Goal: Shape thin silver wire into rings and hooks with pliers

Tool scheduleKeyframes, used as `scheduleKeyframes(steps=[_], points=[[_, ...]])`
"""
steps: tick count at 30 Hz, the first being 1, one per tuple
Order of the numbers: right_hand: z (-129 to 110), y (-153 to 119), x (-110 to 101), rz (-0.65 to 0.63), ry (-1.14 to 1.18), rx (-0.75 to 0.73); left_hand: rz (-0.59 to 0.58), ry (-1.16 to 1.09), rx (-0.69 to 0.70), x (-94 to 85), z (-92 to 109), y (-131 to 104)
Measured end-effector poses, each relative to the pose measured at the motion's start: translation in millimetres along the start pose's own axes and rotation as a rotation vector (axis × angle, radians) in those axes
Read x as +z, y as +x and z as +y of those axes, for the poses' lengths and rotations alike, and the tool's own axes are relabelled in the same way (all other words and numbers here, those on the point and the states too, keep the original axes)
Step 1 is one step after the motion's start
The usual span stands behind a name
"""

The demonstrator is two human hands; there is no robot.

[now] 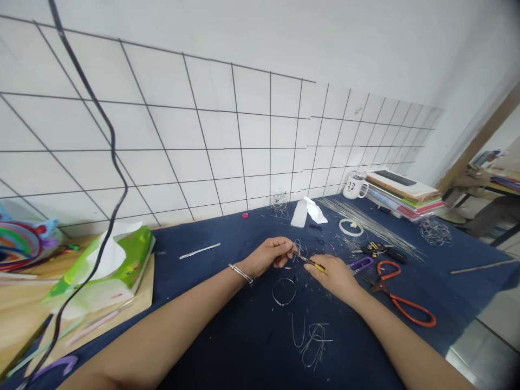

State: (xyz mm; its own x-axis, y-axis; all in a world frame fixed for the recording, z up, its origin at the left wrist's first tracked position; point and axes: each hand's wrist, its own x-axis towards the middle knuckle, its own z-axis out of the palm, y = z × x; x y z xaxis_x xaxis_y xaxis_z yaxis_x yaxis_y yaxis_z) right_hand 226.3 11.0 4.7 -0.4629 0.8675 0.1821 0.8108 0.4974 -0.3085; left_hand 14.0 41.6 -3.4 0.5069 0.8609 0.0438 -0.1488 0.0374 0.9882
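Observation:
My left hand [270,254], with a silver bangle [242,273] at its wrist, pinches a thin looped wire [301,247] between thumb and fingers. From the other side, my right hand [333,275] is closed round yellow-handled pliers [319,267]. The pliers' narrow metal tip meets the wire close to my left fingertips; the exact contact is too small to make out. A wire ring [284,305] lies on the dark blue cloth just below my hands. Nearer to me are several loose bent wires [316,341].
Orange-handled scissors [400,298], purple-handled snips [361,264] and black-handled pliers [390,252] lie right of my right hand. Behind them are long straight wires [365,219] and a white coil [351,227]. A mug [354,186] and stacked books [404,197] stand at the back; a tissue pack [134,254] is left.

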Motion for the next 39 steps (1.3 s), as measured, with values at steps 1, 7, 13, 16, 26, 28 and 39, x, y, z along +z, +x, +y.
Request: scheduleKeyframes(steps=[1,7,13,16,26,28,39], points=[[0,0,0,0.002,0.006,0.002,-0.006,-0.006,0.002,-1.1,0,0],[1,0,0,0.056,0.010,0.029,-0.062,-0.038,-0.026,-6.8,-3,0],[2,-1,2,0.080,0.005,0.035,-0.074,-0.077,-0.057,-4.6,-5,-2],[1,-1,4,0.086,0.015,0.032,-0.079,-0.122,-0.065,-0.9,-7,-3],[3,0,10,0.111,0.034,0.014,0.013,-0.160,-0.051,9.0,-10,-6],[3,0,10,0.113,0.043,0.015,0.037,-0.145,-0.037,8.8,-10,-5],[1,0,12,0.118,0.084,-0.002,0.089,-0.020,0.026,8.5,-15,-3]])
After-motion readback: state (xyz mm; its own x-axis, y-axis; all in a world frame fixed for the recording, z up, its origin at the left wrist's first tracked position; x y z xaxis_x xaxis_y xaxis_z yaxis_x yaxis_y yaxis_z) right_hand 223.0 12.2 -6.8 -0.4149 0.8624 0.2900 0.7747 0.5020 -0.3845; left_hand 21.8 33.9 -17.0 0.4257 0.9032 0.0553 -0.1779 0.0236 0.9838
